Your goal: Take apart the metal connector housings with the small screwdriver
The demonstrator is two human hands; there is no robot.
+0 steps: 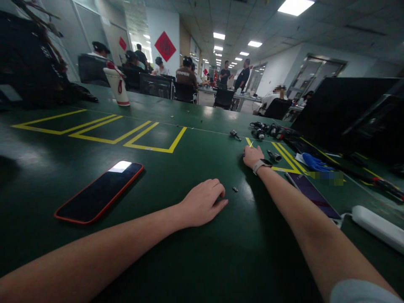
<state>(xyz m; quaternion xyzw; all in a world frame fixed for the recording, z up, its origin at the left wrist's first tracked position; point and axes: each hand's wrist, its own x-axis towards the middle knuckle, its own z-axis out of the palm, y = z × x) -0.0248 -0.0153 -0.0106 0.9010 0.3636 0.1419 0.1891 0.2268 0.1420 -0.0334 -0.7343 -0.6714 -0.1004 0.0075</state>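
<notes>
My left hand [204,203] lies palm down on the green table [189,168], fingers loosely bent and nothing showing in them. A tiny metal part [235,189] sits just right of its fingertips. My right hand [252,155], with a watch [261,165] on the wrist, reaches farther out, fingers curled under and seen from behind; whatever they hold is hidden. A small dark cylinder [274,156] lies just right of it and another small part [235,134] lies beyond it.
A red-cased phone [97,191] lies at the left and a second phone [312,193] by my right forearm. Also here are a white power strip [378,225], a blue glove [315,162], a heap of black parts [271,130], dark screens [341,109], a paper cup [116,86] and yellow tape boxes [151,139]. People sit and stand behind.
</notes>
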